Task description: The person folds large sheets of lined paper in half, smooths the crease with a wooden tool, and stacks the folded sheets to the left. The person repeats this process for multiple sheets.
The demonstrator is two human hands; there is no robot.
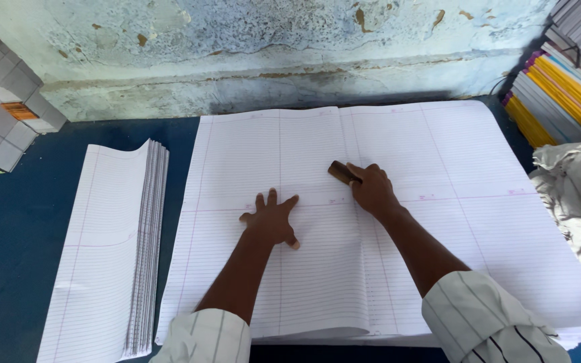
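A thick pile of large white ruled sheets lies on the blue table. The top sheet is folded over from the left, its folded edge running down the middle. My left hand presses flat on the folded half, fingers spread. My right hand grips a small brown wooden block and holds it against the paper at the fold line.
A stack of folded ruled sheets lies to the left. Grey and orange bundles pile up at far left. Colourful notebook stacks and a crumpled white cloth sit at right. A worn wall stands behind.
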